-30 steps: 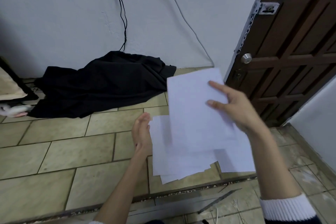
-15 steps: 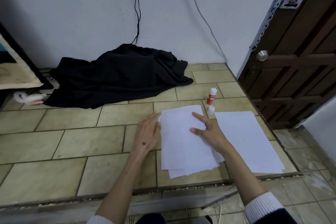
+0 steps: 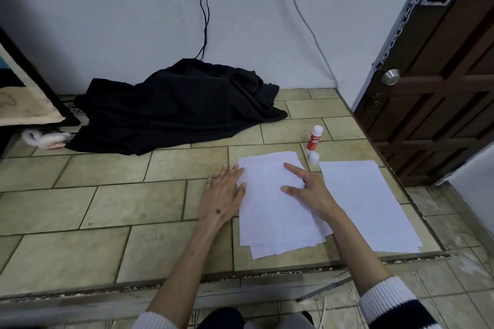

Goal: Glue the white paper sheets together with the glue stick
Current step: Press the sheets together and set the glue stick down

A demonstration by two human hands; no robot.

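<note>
The tiled floor (image 3: 107, 200) carries a stack of paper (image 3: 270, 211), a single sheet (image 3: 366, 203) just right of it, a glue stick (image 3: 315, 139) upright beyond them with its cap (image 3: 313, 157) beside it, and black cloth (image 3: 173, 107) near the wall.

One paper stack (image 3: 272, 211), one separate sheet (image 3: 366, 205), one glue stick (image 3: 315, 139), two hands (image 3: 223, 192).

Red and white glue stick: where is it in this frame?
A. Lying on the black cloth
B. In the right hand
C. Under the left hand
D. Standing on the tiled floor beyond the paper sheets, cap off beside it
D: the red and white glue stick stands on the tiled floor just past the stack of white paper sheets, its white cap beside it, neither hand touching it.
</note>
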